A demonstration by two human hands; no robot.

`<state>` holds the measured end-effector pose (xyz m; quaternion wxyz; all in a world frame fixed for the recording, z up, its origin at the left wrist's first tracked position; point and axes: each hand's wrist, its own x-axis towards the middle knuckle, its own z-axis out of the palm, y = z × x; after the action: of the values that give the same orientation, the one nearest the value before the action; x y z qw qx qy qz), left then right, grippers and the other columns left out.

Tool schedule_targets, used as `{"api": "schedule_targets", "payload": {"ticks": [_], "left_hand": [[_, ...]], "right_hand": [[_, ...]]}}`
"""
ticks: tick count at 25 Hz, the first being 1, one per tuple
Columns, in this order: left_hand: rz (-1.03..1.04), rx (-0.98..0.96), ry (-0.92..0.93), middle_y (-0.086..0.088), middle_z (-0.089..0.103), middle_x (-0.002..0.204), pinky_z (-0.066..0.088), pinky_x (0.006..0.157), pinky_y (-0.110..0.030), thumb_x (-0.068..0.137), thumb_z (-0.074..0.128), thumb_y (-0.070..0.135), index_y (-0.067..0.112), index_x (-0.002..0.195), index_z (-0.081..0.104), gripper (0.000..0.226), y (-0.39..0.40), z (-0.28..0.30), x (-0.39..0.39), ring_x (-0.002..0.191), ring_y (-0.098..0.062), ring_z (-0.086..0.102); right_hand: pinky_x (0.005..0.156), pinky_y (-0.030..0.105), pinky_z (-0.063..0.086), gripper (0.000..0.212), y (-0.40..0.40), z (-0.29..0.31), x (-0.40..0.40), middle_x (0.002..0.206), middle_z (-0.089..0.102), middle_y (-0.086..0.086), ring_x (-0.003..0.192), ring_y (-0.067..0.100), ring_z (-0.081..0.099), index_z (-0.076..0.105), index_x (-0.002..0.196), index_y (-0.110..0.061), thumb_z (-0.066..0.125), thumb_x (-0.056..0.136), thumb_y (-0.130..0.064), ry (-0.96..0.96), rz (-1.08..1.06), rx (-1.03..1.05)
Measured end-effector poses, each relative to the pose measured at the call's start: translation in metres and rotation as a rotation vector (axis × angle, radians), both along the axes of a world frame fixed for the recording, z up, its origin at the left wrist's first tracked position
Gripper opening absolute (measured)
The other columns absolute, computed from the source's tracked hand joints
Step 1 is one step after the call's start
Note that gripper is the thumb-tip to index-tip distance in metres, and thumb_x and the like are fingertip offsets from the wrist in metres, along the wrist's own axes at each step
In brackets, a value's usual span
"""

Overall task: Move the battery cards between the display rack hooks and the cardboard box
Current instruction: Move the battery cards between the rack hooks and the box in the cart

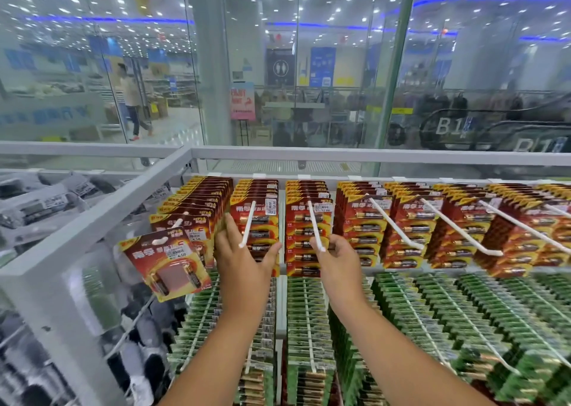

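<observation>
The big white display rack [92,220] fills the lower half. Rows of red battery cards [358,220] hang on white hooks [315,226] at 12 o'clock, green cards [309,313] at 6. The left hand [244,260] spreads wide, fingers touching the red cards. The right hand [336,263] curls round a hook's tip.

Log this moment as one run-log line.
left hand: open, on red battery cards | right hand: gripping hook tip | box: unseen
</observation>
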<state>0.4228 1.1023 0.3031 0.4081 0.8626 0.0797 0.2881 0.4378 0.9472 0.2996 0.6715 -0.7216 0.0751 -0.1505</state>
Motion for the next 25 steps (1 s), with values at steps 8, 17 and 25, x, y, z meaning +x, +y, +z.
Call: {"api": "schedule_targets", "payload": {"ticks": [8, 17, 25], "left_hand": [[-0.103, -0.144, 0.096, 0.0, 0.015, 0.168, 0.039, 0.116, -0.048, 0.085, 0.07, 0.065, 0.028, 0.165, 0.006, 0.109, 0.0, -0.016, -0.049, 0.155, -0.025, 0.02], [-0.38, -0.291, 0.323, 0.011, 0.041, 0.151, 0.053, 0.097, -0.038, 0.085, 0.072, 0.063, 0.032, 0.158, 0.03, 0.09, -0.036, -0.049, -0.112, 0.118, -0.009, 0.051], [-0.633, -0.255, 0.372, 0.006, 0.05, 0.143, 0.051, 0.088, -0.032, 0.086, 0.078, 0.052, 0.025, 0.151, 0.043, 0.079, -0.199, -0.063, -0.191, 0.111, -0.011, 0.058]], "right_hand": [[0.091, 0.027, 0.045, 0.044, -0.005, -0.002, -0.048, 0.119, 0.061, -0.012, 0.108, 0.007, 0.058, 0.058, 0.133, -0.024, 0.073, 0.095, -0.041, 0.042, -0.044, -0.011], [0.091, 0.03, 0.046, 0.051, -0.054, -0.028, -0.154, 0.135, 0.057, -0.014, 0.117, 0.008, 0.058, 0.054, 0.14, -0.033, 0.071, 0.094, -0.048, 0.154, -0.076, -0.054], [0.093, 0.031, 0.05, 0.04, -0.21, -0.05, -0.284, 0.129, 0.059, -0.013, 0.117, 0.008, 0.058, 0.058, 0.129, -0.036, 0.074, 0.093, -0.043, 0.172, -0.281, 0.02]]}}
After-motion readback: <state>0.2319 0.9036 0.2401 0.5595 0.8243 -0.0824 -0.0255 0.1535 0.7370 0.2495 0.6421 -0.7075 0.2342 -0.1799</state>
